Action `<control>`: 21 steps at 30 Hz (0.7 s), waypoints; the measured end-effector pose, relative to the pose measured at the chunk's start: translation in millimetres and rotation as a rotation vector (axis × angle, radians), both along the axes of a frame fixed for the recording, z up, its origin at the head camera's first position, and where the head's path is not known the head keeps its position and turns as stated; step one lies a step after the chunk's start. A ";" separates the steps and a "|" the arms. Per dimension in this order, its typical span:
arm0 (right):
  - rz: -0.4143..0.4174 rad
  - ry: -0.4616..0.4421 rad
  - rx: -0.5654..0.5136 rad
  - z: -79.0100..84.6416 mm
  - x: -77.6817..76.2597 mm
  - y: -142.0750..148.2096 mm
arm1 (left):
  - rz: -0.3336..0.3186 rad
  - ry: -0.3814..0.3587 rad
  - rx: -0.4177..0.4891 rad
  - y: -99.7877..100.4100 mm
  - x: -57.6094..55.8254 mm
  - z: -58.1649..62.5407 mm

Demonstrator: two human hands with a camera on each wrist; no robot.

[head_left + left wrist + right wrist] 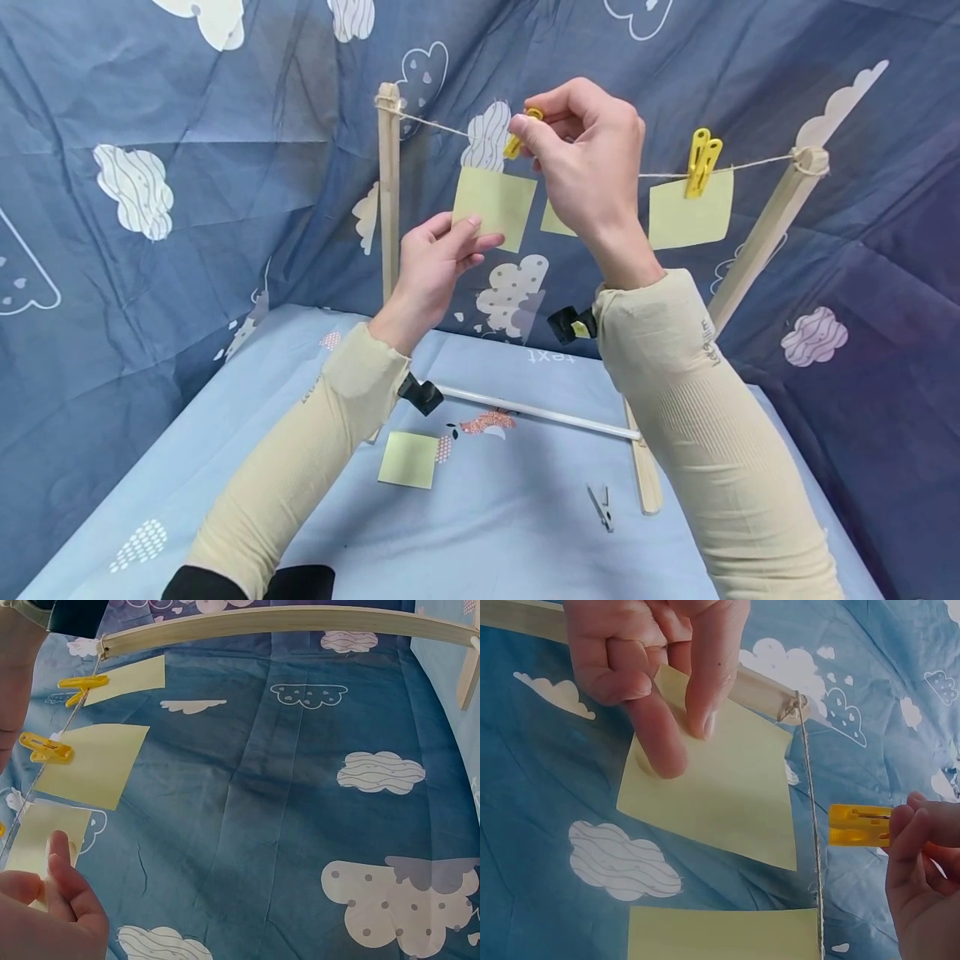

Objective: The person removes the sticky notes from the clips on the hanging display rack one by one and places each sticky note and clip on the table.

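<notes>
My left hand (433,271) pinches a pale yellow paper note (497,204) by its lower part, thumb in front. The note's upper edge is just below the string (431,122). Above the string, my right hand (597,158) pinches a yellow clothespin (857,825) between thumb and fingers. In the right wrist view the clothespin's jaws face the string, a small gap apart from it. A second note (97,769) hangs nearby from its own yellow clothespin (49,748), partly hidden behind my right hand in the head view. Farther right hangs a third note (690,212) under a yellow clothespin (702,162).
Two wooden posts (389,183) (772,229) carry the string, with a white rod (532,410) low between them. On the light blue cloth (487,533) lie another yellow note (408,460) and a grey clothespin (602,508). Dark blue cloud-patterned fabric (300,125) hangs behind.
</notes>
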State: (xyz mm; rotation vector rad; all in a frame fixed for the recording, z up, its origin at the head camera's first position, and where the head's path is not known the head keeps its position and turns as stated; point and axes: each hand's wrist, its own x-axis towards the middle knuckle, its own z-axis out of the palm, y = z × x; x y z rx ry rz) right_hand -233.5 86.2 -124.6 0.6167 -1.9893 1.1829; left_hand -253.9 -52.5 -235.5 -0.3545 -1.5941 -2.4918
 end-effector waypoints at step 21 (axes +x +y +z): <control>0.059 0.045 -0.105 3.1 15.1 4.0 | 0.032 0.065 0.004 -12.5 8.2 -3.0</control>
